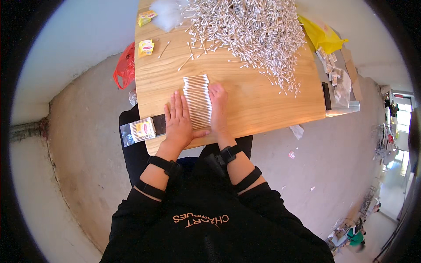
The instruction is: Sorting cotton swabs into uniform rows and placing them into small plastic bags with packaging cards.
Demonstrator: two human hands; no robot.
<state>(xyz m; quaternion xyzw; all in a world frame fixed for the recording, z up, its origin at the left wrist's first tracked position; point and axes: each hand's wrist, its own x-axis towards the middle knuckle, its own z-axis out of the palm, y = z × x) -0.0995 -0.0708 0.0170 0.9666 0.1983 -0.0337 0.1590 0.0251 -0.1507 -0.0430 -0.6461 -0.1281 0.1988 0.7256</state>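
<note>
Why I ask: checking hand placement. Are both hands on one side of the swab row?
No: the swab row lies between the left hand and the right hand.

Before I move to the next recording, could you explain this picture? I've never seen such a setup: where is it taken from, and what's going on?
There's no machine here: the grips are a person's bare hands, with black bands around the wrists and forearms. The single picture comes from a wide fisheye camera worn on the head, looking down, so straight edges bend toward the rim.

On the wooden table lies a big loose heap of cotton swabs, with small yellow packs at the far left. A clear packet of swabs sits at the near left edge.

The left hand lies flat along one side of a neat row of swabs; the right hand borders the other. Neither lifts anything.
</note>
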